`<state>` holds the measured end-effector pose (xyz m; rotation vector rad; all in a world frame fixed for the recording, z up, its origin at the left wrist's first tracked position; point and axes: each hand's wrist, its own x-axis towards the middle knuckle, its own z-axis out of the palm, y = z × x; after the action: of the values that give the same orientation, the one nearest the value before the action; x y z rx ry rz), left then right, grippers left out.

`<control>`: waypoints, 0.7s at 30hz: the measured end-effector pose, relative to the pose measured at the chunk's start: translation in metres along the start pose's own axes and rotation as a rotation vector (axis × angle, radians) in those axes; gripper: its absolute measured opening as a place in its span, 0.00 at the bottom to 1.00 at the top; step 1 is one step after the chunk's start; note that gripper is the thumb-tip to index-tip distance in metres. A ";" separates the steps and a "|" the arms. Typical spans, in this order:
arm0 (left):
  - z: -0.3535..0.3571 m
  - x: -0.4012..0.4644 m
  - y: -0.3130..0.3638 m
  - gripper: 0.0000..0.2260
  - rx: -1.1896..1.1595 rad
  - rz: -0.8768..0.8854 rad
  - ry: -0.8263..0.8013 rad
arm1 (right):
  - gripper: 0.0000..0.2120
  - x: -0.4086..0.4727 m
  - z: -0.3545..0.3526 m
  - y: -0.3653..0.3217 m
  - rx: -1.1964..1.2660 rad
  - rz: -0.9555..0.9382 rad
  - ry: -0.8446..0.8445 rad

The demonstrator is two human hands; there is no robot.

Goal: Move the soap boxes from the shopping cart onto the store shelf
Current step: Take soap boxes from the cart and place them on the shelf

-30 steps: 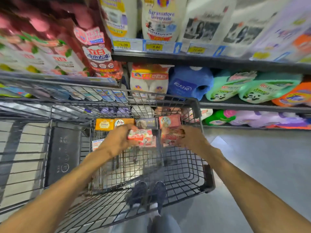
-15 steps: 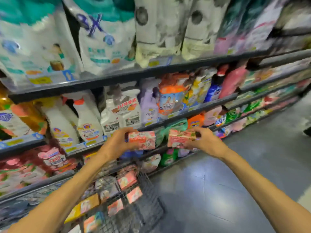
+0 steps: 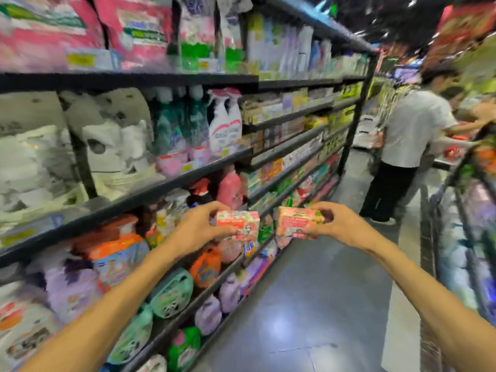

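Note:
Each of my hands holds one pink soap box at chest height in the aisle. My left hand [image 3: 200, 229] grips the left soap box [image 3: 241, 226] by its left end. My right hand [image 3: 335, 224] grips the right soap box [image 3: 295, 222] by its right end. The two boxes are a little apart, side by side. The store shelf [image 3: 161, 189] runs along my left, several black tiers packed with bottles, pouches and boxes. The shopping cart is out of view.
A person in a white shirt and dark trousers [image 3: 402, 146] stands further down the aisle on the right. Another shelf unit [image 3: 461, 237] lines the right side. Grey tiled floor [image 3: 308, 304] stretches ahead between the shelves.
I lifted both soap boxes out of the cart and turned right along the aisle. The cart has dropped out of view and the far end of the shelving now shows.

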<state>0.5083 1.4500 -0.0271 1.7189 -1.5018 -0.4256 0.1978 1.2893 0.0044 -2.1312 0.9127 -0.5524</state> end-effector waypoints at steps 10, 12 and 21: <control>0.127 0.219 0.095 0.20 -0.001 0.146 -0.082 | 0.18 0.091 -0.191 0.120 -0.032 0.045 0.068; 0.149 0.261 0.104 0.20 0.004 0.166 -0.095 | 0.18 0.113 -0.219 0.145 -0.038 0.059 0.076; 0.251 0.475 0.100 0.19 0.000 0.242 -0.157 | 0.19 0.254 -0.330 0.269 -0.036 0.099 0.139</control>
<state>0.3791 0.9203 0.0060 1.5082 -1.7984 -0.4401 0.0428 0.8189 0.0304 -2.0870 1.1063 -0.6438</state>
